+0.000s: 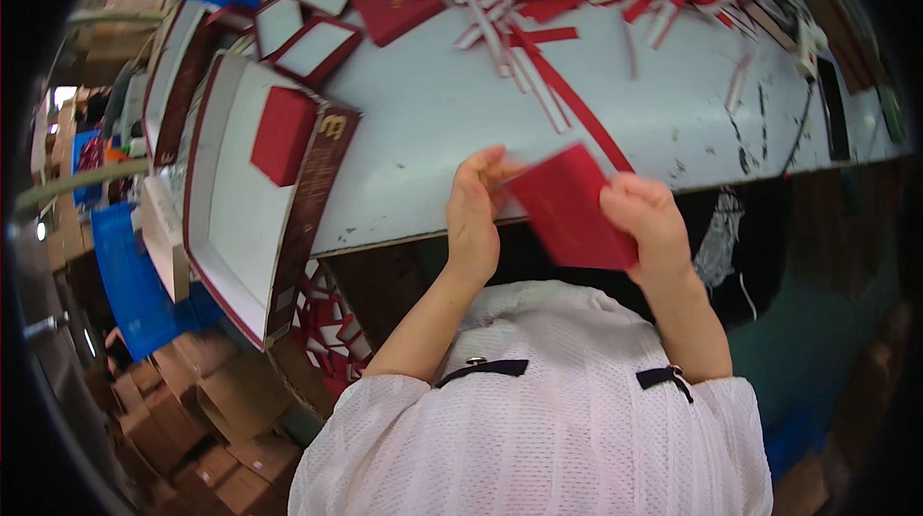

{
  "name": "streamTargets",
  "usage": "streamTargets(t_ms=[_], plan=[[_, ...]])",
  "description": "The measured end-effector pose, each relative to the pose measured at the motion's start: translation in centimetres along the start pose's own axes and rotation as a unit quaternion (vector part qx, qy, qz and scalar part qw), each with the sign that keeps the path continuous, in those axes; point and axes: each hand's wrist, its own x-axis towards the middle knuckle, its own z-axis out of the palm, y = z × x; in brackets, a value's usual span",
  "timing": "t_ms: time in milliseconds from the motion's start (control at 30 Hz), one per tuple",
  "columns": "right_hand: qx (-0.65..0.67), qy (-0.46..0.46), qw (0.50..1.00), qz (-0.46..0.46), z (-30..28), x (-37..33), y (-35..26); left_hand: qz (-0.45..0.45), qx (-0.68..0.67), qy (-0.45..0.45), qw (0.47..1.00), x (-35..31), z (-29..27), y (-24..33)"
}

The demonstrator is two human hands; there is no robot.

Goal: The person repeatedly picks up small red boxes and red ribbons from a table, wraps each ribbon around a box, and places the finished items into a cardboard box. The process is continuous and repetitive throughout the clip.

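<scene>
A flat red box (569,208) with faint gold marking hangs tilted between my hands, just off the table's near edge and slightly blurred. My right hand (651,223) is closed on its right side, fingers curled in. At its upper left corner is my left hand (473,213), fingers bent around that edge; the fingertips are partly hidden and smeared. To the left, a large open tray-like carton (236,170) with white inside and dark red outside leans over the table's edge. One red box (285,135) lies inside it.
Red and white strips (548,83) are heaped at the back of the pale table (404,151). White-faced boxes with red rims (315,50) lie at the far left. Below the table, a bin holds red and white pieces (332,333). Brown cartons (240,401) stack at the lower left.
</scene>
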Motion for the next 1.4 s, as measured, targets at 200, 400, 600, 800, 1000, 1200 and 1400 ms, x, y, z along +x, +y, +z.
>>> streamTargets(t_ms=[200,400,600,800,1000,1200,1400], plan=[[-0.383,-0.135,0.912,-0.062,1.8,0.8,-0.7,-0.064,0.088,-0.295,0.949,0.3,-2.2,3.0],[-0.539,0.129,0.784,-0.281,-1.3,2.4,-0.6,0.226,-0.161,0.024,0.961,0.6,-8.6,9.3],[-0.675,0.177,0.659,-0.281,-3.0,2.7,1.7,0.282,0.028,0.228,0.932,7.6,-22.6,13.1],[-0.69,0.168,0.658,-0.251,-3.2,2.7,2.3,0.054,0.046,0.16,0.985,8.7,-22.5,9.7],[-0.686,0.21,0.652,-0.247,-2.5,2.6,2.3,0.26,0.416,0.238,0.838,8.3,-18.5,11.1],[-0.694,0.194,0.64,-0.267,-3.3,2.8,2.2,0.416,0.526,-0.2,0.714,5.4,-1.7,6.0],[-0.43,0.155,0.876,-0.154,-1.4,-2.0,-1.0,0.425,0.424,-0.282,0.748,4.4,4.1,2.1]])
